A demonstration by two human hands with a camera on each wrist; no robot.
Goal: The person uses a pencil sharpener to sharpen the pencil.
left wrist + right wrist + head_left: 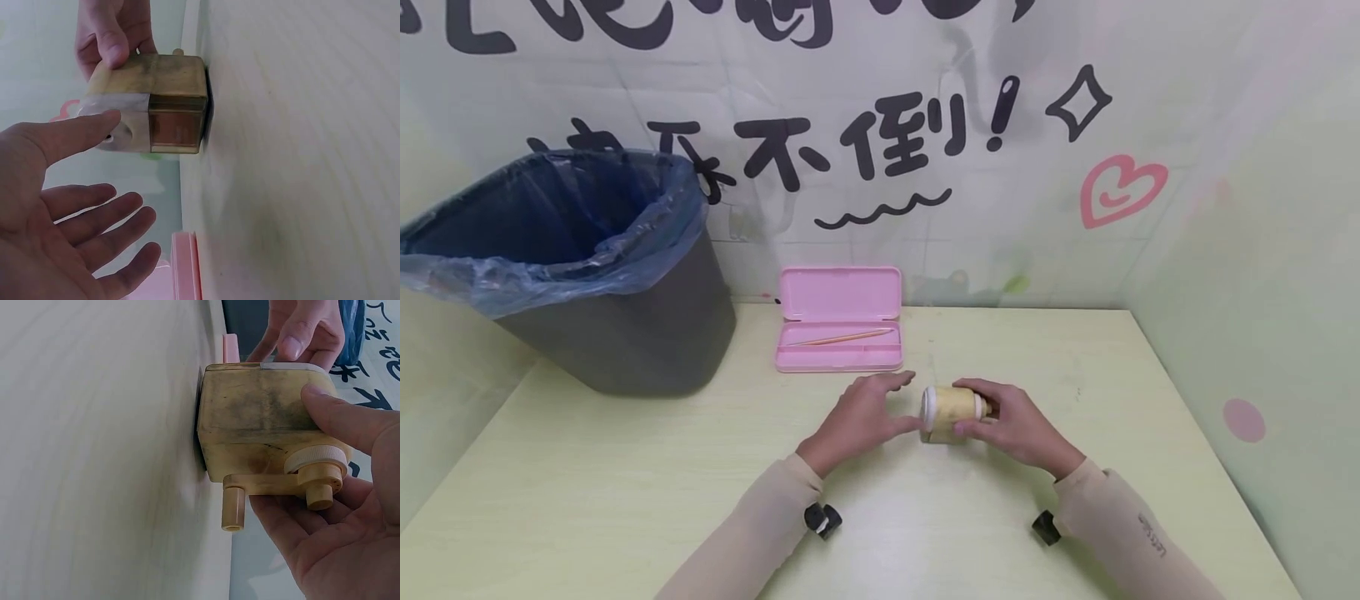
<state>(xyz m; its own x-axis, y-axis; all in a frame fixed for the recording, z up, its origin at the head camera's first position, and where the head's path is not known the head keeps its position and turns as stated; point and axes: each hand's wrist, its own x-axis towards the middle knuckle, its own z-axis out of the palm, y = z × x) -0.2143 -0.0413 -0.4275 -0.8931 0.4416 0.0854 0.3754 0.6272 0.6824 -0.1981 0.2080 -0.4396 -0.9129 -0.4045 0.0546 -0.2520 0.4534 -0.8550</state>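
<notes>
A yellowed hand-crank pencil sharpener [953,407] stands on the table, its pale front turned toward my left hand [861,423]. My right hand [1024,427] grips the sharpener from the crank side, thumb on one face and fingers on the opposite one. In the right wrist view the crank handle [234,509] sticks out below that hand's thumb. The left hand's fingers are spread and hold nothing. Its thumb [81,132] lies across the sharpener's front in the left wrist view; whether it touches is hard to tell. A clear brownish drawer [177,128] shows low on that front.
Behind the hands lies an opened pink pencil case [841,293] with a pencil [848,337] inside. A grey bin [662,337] with a blue liner [681,208] stands at the back left. Walls with printed writing border the table [625,500] behind and on the right.
</notes>
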